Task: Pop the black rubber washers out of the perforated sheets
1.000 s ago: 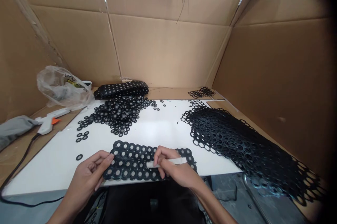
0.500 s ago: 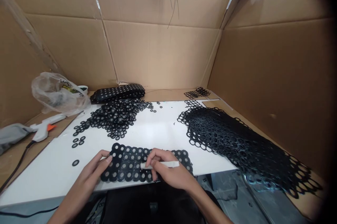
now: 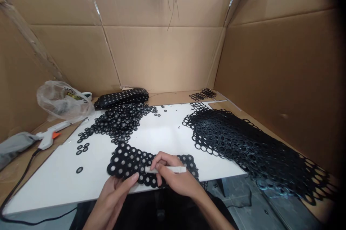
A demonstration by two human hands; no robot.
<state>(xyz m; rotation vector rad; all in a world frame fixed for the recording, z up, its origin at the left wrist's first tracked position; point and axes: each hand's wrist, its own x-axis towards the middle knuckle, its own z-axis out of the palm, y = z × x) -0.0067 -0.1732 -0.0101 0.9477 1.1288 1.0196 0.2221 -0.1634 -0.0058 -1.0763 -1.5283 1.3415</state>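
Observation:
A black perforated sheet (image 3: 125, 162), set with rows of pale-centred discs, lies at the table's front edge with its left end lifted. My left hand (image 3: 115, 192) grips its near edge, thumb on top and the other fingers mostly hidden beneath. In my right hand (image 3: 173, 174) is a white pen-like stick (image 3: 177, 169), held between thumb and fingers. Its left tip is over the middle of the sheet; whether it touches cannot be made out. The right part of the sheet runs under and behind my right hand.
Behind the sheet spreads a heap of small black rings (image 3: 119, 120), backed by a stack of dotted black strips (image 3: 121, 97). Black ring mesh (image 3: 238, 140) fills the right side, hanging past the table (image 3: 159, 132). A glue gun (image 3: 48, 137) and plastic bag (image 3: 63, 104) lie left. Cardboard walls (image 3: 162, 50) enclose everything.
My left hand has moved right along the sheet's near edge and now grips it from below. The sheet's left end has risen and bent. My right hand stays nearly in place with the stick.

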